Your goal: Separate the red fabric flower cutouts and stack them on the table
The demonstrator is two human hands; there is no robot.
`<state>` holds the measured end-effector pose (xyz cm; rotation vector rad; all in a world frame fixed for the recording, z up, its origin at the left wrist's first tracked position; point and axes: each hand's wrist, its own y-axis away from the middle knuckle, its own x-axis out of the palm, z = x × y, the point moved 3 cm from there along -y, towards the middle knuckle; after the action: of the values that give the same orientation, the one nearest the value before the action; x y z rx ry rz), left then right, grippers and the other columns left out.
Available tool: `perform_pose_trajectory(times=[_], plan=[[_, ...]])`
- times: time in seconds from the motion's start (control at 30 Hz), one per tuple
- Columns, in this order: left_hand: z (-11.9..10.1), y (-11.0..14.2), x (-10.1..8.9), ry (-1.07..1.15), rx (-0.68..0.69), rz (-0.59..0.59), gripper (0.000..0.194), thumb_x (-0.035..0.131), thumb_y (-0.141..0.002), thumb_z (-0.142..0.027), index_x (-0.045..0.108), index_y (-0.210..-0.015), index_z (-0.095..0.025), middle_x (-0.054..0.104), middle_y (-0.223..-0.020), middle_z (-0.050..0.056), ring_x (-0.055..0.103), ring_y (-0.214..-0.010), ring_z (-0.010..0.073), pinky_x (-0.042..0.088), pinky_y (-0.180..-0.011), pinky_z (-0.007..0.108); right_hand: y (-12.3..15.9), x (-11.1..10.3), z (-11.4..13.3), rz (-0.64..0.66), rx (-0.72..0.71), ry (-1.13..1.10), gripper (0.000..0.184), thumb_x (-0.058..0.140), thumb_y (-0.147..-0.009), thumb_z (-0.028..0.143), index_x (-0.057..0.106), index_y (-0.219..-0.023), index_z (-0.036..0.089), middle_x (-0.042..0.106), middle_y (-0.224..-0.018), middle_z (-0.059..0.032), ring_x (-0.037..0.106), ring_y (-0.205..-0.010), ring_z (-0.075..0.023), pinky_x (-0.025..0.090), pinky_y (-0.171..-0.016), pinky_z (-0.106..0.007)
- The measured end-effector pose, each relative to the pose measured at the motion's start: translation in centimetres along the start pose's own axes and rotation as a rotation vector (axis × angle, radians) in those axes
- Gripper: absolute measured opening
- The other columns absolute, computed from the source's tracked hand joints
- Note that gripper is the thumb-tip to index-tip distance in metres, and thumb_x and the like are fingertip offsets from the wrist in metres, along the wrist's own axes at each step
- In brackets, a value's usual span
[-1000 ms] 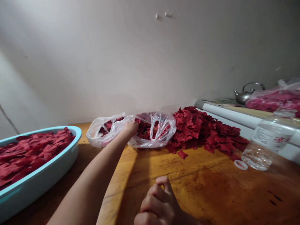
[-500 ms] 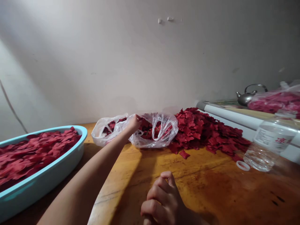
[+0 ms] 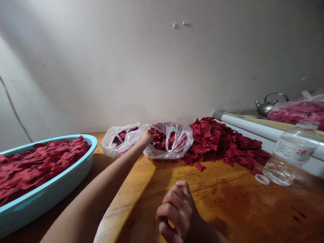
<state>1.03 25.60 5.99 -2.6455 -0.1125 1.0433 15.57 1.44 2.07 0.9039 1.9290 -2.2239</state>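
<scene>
My left hand [image 3: 147, 137] reaches far across the wooden table [image 3: 227, 202] into a clear plastic bag [image 3: 174, 143] holding dark red petals. Its fingers are curled at the bag's mouth, closed on the bag's edge or on petals; I cannot tell which. My right hand [image 3: 178, 212] rests near the front of the table with its fingers curled in a loose fist, nothing visible in it. A large loose heap of red petals [image 3: 222, 141] lies just right of the bag.
A light blue oval tub [image 3: 58, 189] full of red petals stands at the left. At the right lie a clear water bottle [image 3: 288, 155] on its side and a white ring [image 3: 261, 179]. Behind are a kettle [image 3: 268, 105] and another bag of petals [image 3: 298, 109] on a counter.
My left hand has pushed a little further right into the bag's mouth. My right hand has shifted slightly right and up on the table. The view has panned slightly.
</scene>
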Motion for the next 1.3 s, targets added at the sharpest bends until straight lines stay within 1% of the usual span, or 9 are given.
perform_pose_trajectory(times=[0.2,0.33,0.43,0.6,0.73,0.9,1.03,1.17,1.3], plan=[[-0.9,2.7,-0.2,0.012,-0.005,0.074,0.025,0.052,-0.088,-0.031,0.058,-0.105,-0.014,0.061,-0.103,0.006,0.061,-0.086,0.0174,0.052,-0.074,0.036,0.2,-0.4,-0.9,-0.025,0.175,-0.004,0.012,0.043,-0.073,0.007,0.047,-0.076,0.018,0.047,-0.068,0.0012,0.045,-0.068,-0.0150,0.032,-0.072,-0.035],[-1.8,8.9,0.0,0.067,0.057,0.116,0.030,0.047,-0.088,-0.034,0.061,-0.072,-0.013,0.060,-0.065,0.000,0.057,-0.065,0.0140,0.044,-0.061,0.025,0.6,-0.5,-2.7,-0.109,0.423,-0.046,0.012,0.043,-0.082,0.010,0.049,-0.088,0.019,0.051,-0.080,-0.0020,0.048,-0.078,-0.0177,0.036,-0.074,-0.035],[-2.9,14.9,0.1,0.156,0.086,0.191,0.035,0.044,-0.087,-0.039,0.056,-0.065,-0.015,0.058,-0.059,0.000,0.052,-0.056,0.0115,0.040,-0.055,0.021,0.8,-0.4,-4.0,-0.169,0.648,-0.122,0.014,0.046,-0.087,0.023,0.049,-0.101,0.019,0.053,-0.091,-0.0046,0.051,-0.084,-0.0180,0.040,-0.076,-0.034],[-3.2,21.0,-0.6,0.367,-0.072,0.257,0.038,0.044,-0.085,-0.046,0.050,-0.063,-0.017,0.051,-0.049,-0.003,0.045,-0.045,0.0095,0.033,-0.048,0.020,0.7,1.2,-4.2,0.131,0.910,-0.495,0.026,0.052,-0.086,0.040,0.055,-0.098,0.018,0.063,-0.089,-0.0049,0.060,-0.084,-0.0177,0.046,-0.076,-0.031],[-2.0,22.0,-0.7,0.512,-0.139,0.318,0.034,0.046,-0.085,-0.045,0.053,-0.068,-0.016,0.053,-0.051,-0.003,0.046,-0.047,0.0102,0.035,-0.052,0.021,1.2,2.5,-4.4,0.262,0.969,-0.734,0.023,0.057,-0.082,0.039,0.060,-0.084,0.017,0.067,-0.078,-0.0034,0.063,-0.074,-0.0162,0.049,-0.070,-0.028],[-1.1,22.0,-0.3,0.706,-0.136,0.382,0.023,0.055,-0.082,-0.035,0.054,-0.093,-0.015,0.058,-0.078,0.002,0.051,-0.071,0.0133,0.039,-0.067,0.023,2.1,2.9,-5.8,0.176,1.082,-0.675,0.025,0.061,-0.078,0.042,0.062,-0.079,0.017,0.065,-0.070,-0.0008,0.061,-0.066,-0.0145,0.048,-0.062,-0.026],[-0.5,22.0,-0.3,0.568,-0.142,0.356,0.021,0.045,-0.086,-0.032,0.056,-0.080,-0.015,0.051,-0.066,-0.001,0.046,-0.065,0.0127,0.036,-0.065,0.023,2.0,2.8,-5.6,0.136,1.106,-0.649,0.025,0.061,-0.078,0.043,0.062,-0.077,0.018,0.064,-0.069,-0.0003,0.060,-0.064,-0.0138,0.048,-0.063,-0.025],[0.0,22.2,-0.3,0.408,-0.103,0.311,0.030,0.044,-0.087,-0.038,0.053,-0.068,-0.016,0.049,-0.062,-0.002,0.044,-0.060,0.0119,0.033,-0.059,0.023,1.7,3.0,-5.0,0.219,1.120,-0.759,0.025,0.062,-0.078,0.042,0.061,-0.080,0.017,0.065,-0.072,-0.0007,0.060,-0.066,-0.0136,0.048,-0.063,-0.025],[0.3,22.3,0.0,0.419,-0.113,0.273,0.036,0.041,-0.088,-0.044,0.051,-0.066,-0.016,0.048,-0.056,-0.003,0.043,-0.055,0.0112,0.032,-0.055,0.023,1.8,3.0,-5.2,0.177,1.122,-0.770,0.024,0.066,-0.074,0.040,0.062,-0.074,0.016,0.064,-0.065,-0.0006,0.057,-0.060,-0.0122,0.047,-0.056,-0.023]])
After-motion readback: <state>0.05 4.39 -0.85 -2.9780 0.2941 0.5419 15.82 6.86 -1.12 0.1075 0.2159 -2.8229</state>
